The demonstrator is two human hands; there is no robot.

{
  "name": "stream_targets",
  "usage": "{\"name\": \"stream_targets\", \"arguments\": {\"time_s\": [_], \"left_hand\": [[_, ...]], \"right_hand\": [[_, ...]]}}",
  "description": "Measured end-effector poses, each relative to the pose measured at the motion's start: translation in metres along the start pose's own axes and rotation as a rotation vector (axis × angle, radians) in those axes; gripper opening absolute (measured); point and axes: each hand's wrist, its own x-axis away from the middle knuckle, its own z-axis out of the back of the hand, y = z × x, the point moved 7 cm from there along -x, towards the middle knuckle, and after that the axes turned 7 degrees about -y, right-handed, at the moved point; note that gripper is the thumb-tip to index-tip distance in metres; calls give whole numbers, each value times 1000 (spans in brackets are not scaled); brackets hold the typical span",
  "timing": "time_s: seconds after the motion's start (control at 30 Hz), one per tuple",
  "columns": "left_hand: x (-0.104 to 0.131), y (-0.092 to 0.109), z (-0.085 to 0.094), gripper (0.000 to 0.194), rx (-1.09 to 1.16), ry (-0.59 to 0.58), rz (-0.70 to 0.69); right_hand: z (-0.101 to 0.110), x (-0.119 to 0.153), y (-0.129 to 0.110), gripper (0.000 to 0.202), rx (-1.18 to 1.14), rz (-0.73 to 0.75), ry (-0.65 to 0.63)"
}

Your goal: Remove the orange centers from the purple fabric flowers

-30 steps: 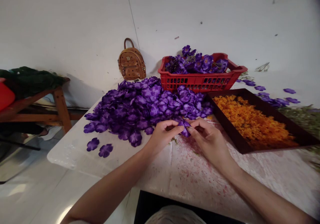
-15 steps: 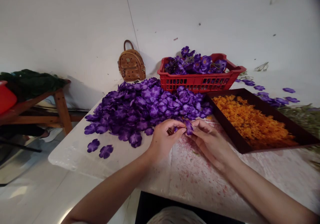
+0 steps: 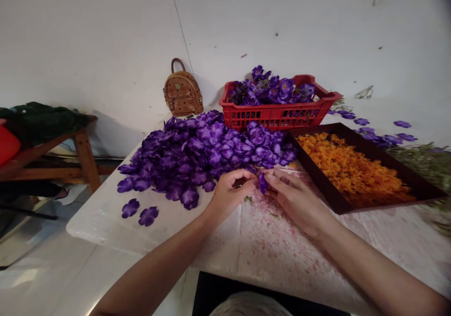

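Right hand (image 3: 299, 198): thumb and fingers closed in a pinch on a purple fabric flower piece (image 3: 262, 183), which sits edge-on between the two hands, over the table (image 3: 225, 241). Left hand (image 3: 228, 191): thumb and index drawn together, tips right at the piece's left side; can't tell if it has hold of it. Heap of purple flower pieces (image 3: 190, 151) just beyond the left hand, two loose blooms (image 3: 148, 216) off its near left side. Red plastic crate (image 3: 275, 115) behind the heap, purple flowers (image 3: 286, 88) inside. Dark shallow tray (image 3: 333, 201) right of the heap, orange sprigs (image 3: 355, 170) in it; it takes up the space beyond the right hand. Green stems (image 3: 423, 165) past the tray's right side, partly cut off. Brown mini backpack (image 3: 183, 93) against the wall, left of the crate.
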Motion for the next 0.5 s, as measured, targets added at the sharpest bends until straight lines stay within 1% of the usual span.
{"name": "stream_targets", "arguments": {"time_s": [0.07, 0.17, 0.2, 0.3, 0.37, 0.43, 0.5], "left_hand": [[-1, -5, 0, 25, 64, 2, 29], [-3, -16, 0, 28, 217, 7, 103], [-3, -20, -1, 29, 265, -1, 129], [-3, -25, -3, 31, 358, -13, 187], [-2, -27, -5, 34, 390, -19, 209], [-2, -26, -7, 37, 398, -34, 217], [-2, -25, -9, 38, 373, -48, 208]], "right_hand": [[-1, 0, -4, 30, 24, 50, -12], [4, 3, -16, 24, 132, 183, 54], [5, 4, -19, 23, 184, 212, 54], [-2, 3, -22, 16, 335, 215, -34], [-5, 2, -21, 23, 435, 198, -64], [-6, 3, -22, 26, 528, 213, -42], [-6, 4, -24, 18, 593, 254, -7]]}}
